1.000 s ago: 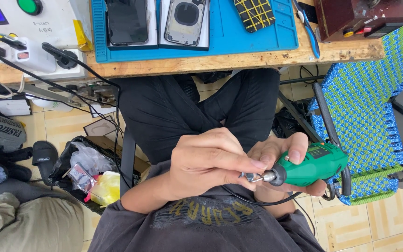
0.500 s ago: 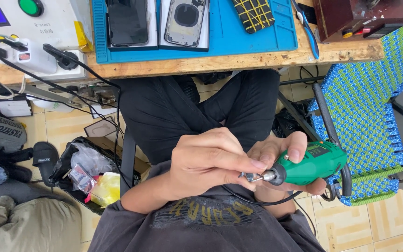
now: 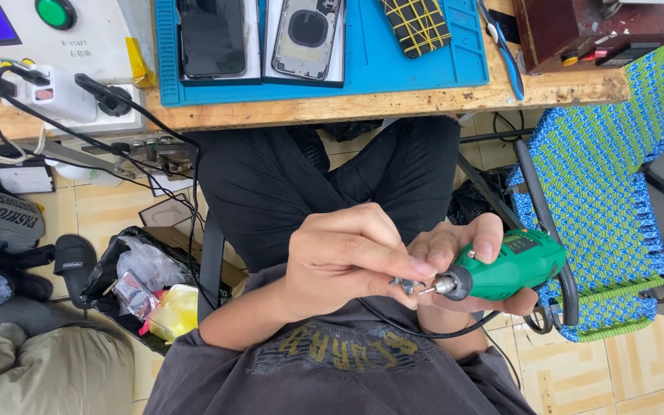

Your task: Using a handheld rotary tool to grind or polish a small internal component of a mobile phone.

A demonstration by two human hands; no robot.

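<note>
Over my lap, my right hand (image 3: 466, 257) grips a green corded rotary tool (image 3: 510, 265) lying sideways, its metal nose (image 3: 447, 285) pointing left. My left hand (image 3: 343, 257) is closed, its fingertips pinching a small metal piece (image 3: 405, 286) right at the tool's tip. What exactly sits between those fingers is too small to tell. A black cord (image 3: 416, 329) runs from the tool down across my dark shirt.
A wooden bench (image 3: 393, 104) ahead carries a blue mat (image 3: 439, 65) with a dark phone (image 3: 213, 38), a phone back housing (image 3: 309, 34) and a black-and-yellow case (image 3: 420, 23). A blue-green woven chair (image 3: 616, 177) stands right. A bag of rubbish (image 3: 144, 288) lies left.
</note>
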